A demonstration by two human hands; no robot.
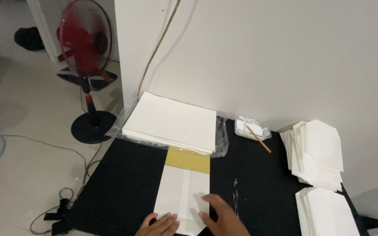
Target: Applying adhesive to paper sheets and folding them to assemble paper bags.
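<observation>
Both hands pressed flat on a folded white paper bag at the near edge of the black mat.

The bag (181, 195) lay lengthwise, its far end on a yellow strip (188, 160). Left hand (159, 225) and right hand (221, 216) rested on it, fingers spread, gripping nothing. Judged progress: well along, with finished bags (318, 150) stacked at right and a thick sheet stack (171, 122) left. A glue dish (251, 128) with a stick (259, 139) stood behind.

Two bare hands only, at the bottom edge of the view: left hand (159, 225) and right hand (218, 217). No gloves, rings or watch to be seen on either. Wrists cut off by the frame edge, so sleeves cannot be told.
</observation>
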